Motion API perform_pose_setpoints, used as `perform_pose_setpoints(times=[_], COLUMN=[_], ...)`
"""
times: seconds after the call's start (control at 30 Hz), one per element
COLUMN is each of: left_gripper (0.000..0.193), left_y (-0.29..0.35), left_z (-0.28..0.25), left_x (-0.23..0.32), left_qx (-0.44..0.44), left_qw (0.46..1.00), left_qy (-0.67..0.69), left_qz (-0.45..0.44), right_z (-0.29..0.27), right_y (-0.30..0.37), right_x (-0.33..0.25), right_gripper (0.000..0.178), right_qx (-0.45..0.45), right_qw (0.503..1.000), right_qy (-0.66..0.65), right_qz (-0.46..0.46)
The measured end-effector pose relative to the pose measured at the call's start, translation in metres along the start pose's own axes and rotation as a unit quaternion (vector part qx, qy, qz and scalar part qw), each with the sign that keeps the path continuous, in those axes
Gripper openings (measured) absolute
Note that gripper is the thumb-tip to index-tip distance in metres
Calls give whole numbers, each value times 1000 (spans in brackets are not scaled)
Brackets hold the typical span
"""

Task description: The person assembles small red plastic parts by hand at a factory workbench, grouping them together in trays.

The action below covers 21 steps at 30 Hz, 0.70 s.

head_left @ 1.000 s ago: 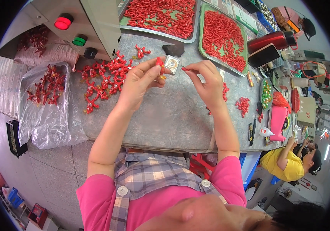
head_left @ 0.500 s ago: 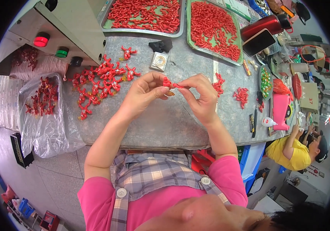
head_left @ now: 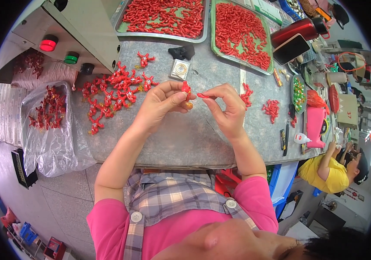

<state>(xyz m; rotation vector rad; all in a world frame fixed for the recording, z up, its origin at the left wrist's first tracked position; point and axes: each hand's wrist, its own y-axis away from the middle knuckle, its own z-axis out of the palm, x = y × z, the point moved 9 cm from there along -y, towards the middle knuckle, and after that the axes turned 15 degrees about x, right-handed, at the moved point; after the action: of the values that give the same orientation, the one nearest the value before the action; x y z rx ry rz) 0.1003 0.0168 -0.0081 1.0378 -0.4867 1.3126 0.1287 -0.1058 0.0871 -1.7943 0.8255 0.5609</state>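
Between the thumb and fingers of my left hand (head_left: 164, 102) is a small red figurine (head_left: 186, 88) with a yellowish base part. My right hand (head_left: 225, 106) pinches a small red figurine limb (head_left: 202, 95), a short gap away from the figurine. Both hands are raised over the grey table. Left of them lies a cluster of red figurines (head_left: 118, 97) with pale marks on their fronts. Two groups of loose red limbs lie right of my right hand, a near one (head_left: 271, 109) and one partly behind the fingers (head_left: 246, 94).
Two metal trays of red parts, left (head_left: 164, 38) and right (head_left: 242, 60), stand at the back. A machine with buttons (head_left: 70, 39) is at left, above a plastic-lined bin (head_left: 69, 112). A red bottle (head_left: 298, 32), phone (head_left: 290, 48) and glue bottle (head_left: 301, 138) are at right. A co-worker in yellow (head_left: 324, 173) sits beyond.
The red limb in my right hand has come apart from the figurine, leaving a gap. My left hand has turned the figurine more upright.
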Motion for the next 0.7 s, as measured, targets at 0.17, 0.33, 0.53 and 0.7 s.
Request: perform_pose_setpoints(times=[0.17,0.33,0.53,0.7], left_gripper=[26,24,23,16], left_y=[-2,-1,1,2], left_z=[0,1,6,4], left_x=[-3,-5,-2,-2], left_qx=[1,-12,-25,-7], left_qw=[999,1000,999,999], left_qy=[17,6,-33,-47], left_qz=[-32,-11,13,10], right_z=[-1,-1,3,5], right_y=[-1,1,5,6], right_x=[0,0,3,2], right_gripper=[12,12,12,13], right_qx=[-1,3,-11,-21], right_qw=[1000,1000,999,999], right_qy=[1,-16,-30,-24], right_qz=[4,10,10,10])
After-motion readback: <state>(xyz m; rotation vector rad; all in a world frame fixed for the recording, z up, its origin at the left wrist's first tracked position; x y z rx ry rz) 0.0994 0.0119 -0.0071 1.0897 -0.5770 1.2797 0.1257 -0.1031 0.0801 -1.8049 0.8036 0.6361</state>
